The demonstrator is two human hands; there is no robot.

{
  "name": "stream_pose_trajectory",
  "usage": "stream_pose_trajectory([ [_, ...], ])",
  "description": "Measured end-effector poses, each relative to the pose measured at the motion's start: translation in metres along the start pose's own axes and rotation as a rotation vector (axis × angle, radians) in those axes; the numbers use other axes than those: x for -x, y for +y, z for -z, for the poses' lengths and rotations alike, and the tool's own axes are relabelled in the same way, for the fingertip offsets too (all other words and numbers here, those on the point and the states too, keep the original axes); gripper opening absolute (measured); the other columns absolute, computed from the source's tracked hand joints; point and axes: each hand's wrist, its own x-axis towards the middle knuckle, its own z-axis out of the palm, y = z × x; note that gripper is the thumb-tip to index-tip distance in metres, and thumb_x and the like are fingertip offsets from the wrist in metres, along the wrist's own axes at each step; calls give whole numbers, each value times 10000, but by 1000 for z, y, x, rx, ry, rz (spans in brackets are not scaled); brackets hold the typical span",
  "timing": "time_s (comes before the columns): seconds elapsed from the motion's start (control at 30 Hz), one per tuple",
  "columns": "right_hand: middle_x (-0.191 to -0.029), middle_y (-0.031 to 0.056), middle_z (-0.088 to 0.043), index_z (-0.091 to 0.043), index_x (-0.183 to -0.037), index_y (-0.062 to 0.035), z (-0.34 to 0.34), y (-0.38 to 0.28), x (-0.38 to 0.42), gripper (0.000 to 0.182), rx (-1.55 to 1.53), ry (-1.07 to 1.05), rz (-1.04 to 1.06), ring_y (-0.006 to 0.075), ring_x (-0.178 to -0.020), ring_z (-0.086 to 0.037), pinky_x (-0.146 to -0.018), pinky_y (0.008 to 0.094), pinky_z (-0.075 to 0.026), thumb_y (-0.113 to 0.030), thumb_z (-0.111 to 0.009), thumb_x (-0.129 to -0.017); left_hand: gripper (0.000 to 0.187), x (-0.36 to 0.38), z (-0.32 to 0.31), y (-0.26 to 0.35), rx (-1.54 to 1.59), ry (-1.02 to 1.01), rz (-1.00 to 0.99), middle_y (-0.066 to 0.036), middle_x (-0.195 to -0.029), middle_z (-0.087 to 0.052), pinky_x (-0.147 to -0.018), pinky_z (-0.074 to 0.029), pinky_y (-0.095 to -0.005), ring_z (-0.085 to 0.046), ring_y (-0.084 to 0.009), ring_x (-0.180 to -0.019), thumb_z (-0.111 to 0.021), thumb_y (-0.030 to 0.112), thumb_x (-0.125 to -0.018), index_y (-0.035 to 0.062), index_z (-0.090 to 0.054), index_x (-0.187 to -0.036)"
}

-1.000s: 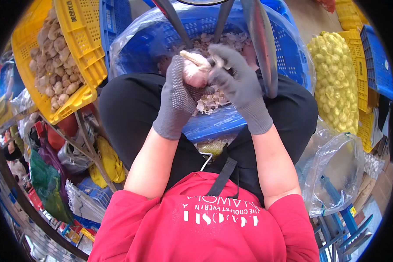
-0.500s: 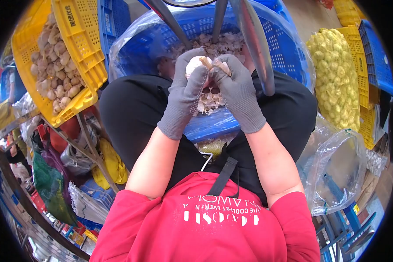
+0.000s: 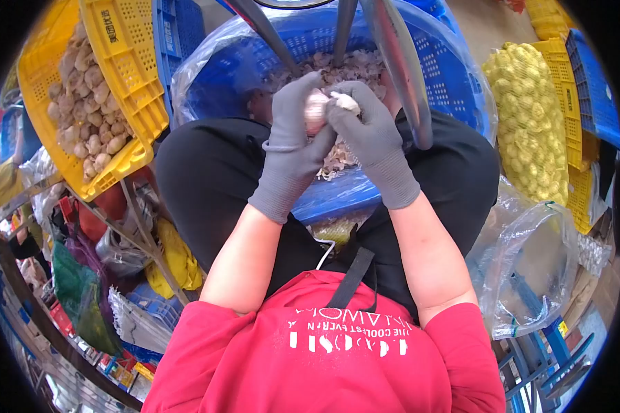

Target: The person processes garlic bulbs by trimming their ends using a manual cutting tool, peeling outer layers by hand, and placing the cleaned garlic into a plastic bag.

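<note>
Both my hands wear grey knit gloves and meet over a blue basket lined with clear plastic. My left hand [image 3: 289, 127] is closed around a garlic bulb [image 3: 315, 110], whose pinkish-white side faces my other hand. Close against it, my right hand [image 3: 370, 134] pinches a whitish piece of garlic skin [image 3: 346, 103] between thumb and fingers. Loose garlic peelings [image 3: 337, 160] lie below the hands, and more are piled deeper in the blue basket [image 3: 454, 93].
A yellow crate [image 3: 148, 148] of garlic bulbs [image 3: 93, 96] tilts at the left. Metal legs [image 3: 410, 76] rise in front of my hands. At the right stand a full yellow net sack [image 3: 530, 124] and a clear plastic bag [image 3: 530, 275].
My left hand has turned the bulb, so its stem no longer shows and its pinkish side does. The right hand has shifted slightly, with the white piece now plainer in its fingers.
</note>
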Motion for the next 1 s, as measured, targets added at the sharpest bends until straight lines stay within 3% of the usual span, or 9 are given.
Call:
stream_pose_trajectory([
  [0.2, -976, 41, -622, -614, -1036, 0, 5, -6, 0, 166, -71, 52, -6, 90, -915, -560, -830, 243, -464, -106, -530, -940, 516, -4, 13, 25, 633, 12, 514, -92, -1205, -495, -963, -405, -276, -510, -160, -1087, -597, 125, -900, 11, -376, -1353],
  [0.3, -995, 44, -629, -614, -1058, 3, 6, -8, 0, 181, -83, 46, -25, 96, -924, -569, -844, 242, -463, -107, -538, -936, 520, -7, 16, 38, 723, 22, 522, -103, -1215, -496, -964, -399, -274, -500, -158, -1099, -583, 147, -917, 5, -360, -1365],
  [0.43, -985, 30, -623, -613, -1090, -3, 5, -6, -1, 203, -23, 13, 37, 94, -925, -567, -843, 243, -464, -114, -563, -927, 551, -5, 12, 30, 459, -16, 181, -112, -1259, -465, -976, -392, -278, -489, -163, -1119, -582, 157, -920, 5, -336, -1388],
  [0.63, -905, 23, -608, -610, -1018, -14, 8, -5, 0, 157, 100, 7, 91, 93, -860, -569, -774, 231, -464, -29, -584, -863, 527, -3, 10, 21, 210, 13, 14, -111, -1276, -453, -992, -376, -291, -477, -160, -1134, -574, 163, -931, 19, -345, -1383],
  [0.73, -902, 53, -606, -600, -991, -19, 10, -1, 0, 163, 299, 132, 100, 103, -848, -570, -771, 228, -458, 12, -558, -836, 444, -10, 14, 22, 792, 205, 433, -141, -1192, -549, -907, -456, -290, -574, -188, -1020, -466, 265, -993, 58, -350, -1369],
  [0.83, -894, 80, -624, -607, -996, -13, 10, 21, -1, 167, 452, 100, -17, 153, -839, -600, -775, 278, -472, -23, -573, -833, 467, -10, 15, 11, 850, 282, 432, -165, -1120, -590, -801, -530, -331, -627, -238, -961, -449, 357, -996, 59, -367, -1345],
  [0.87, -877, 85, -636, -614, -988, -15, 5, 24, -1, 168, 518, 187, 135, 186, -827, -614, -763, 309, -475, -47, -583, -826, 468, -11, 13, 10, 997, 299, 426, -164, -1113, -594, -774, -545, -349, -634, -249, -958, -456, 378, -992, 58, -387, -1327],
  [0.93, -860, 91, -647, -622, -979, -17, 5, 18, -2, 171, 587, 275, 286, 219, -816, -627, -751, 340, -477, -71, -593, -820, 494, -10, 12, 9, 1175, 359, 713, -164, -1111, -595, -773, -559, -383, -641, -271, -957, -453, 436, -981, 56, -418, -1296],
  [1.0, -1073, 132, -601, -586, -1142, -59, 13, -14, -11, 344, 669, -83, -248, 294, -1008, -569, -844, 358, -456, -98, -616, -801, 545, -9, 15, 7, 1364, 218, 904, -161, -1115, -576, -766, -561, -392, -638, -273, -949, -424, 494, -975, 52, -429, -1293],
])
